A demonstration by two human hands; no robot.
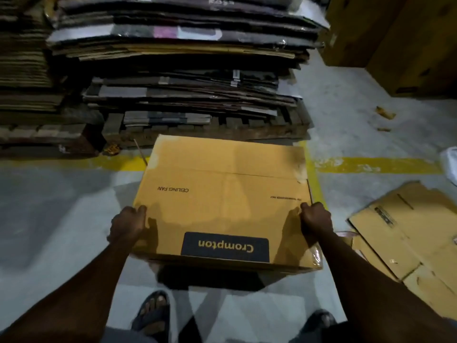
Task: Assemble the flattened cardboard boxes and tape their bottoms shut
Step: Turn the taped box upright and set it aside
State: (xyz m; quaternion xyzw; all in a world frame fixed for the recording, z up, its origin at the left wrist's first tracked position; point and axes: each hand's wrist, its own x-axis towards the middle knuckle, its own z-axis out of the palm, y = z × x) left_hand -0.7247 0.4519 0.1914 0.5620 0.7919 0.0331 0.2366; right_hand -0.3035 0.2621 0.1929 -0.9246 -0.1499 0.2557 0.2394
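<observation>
A tan cardboard box [222,194] printed "Crompton" and "CEILING FAN" is held in front of me above the floor, its broad face up. My left hand [127,225] grips its left edge, fingers curled over the side. On the opposite side my right hand [316,219] grips the right edge the same way. Clear tape shows at the box's near right corner. A second, flattened cardboard box [405,231] lies on the floor at the right.
Tall stacks of flattened cartons [178,70] on wooden pallets [207,129] stand straight ahead. Large brown boxes [400,45] fill the back right. Yellow floor lines [371,165] cross the grey floor. Cardboard scraps [385,112] lie right. My sandalled feet [153,315] are below.
</observation>
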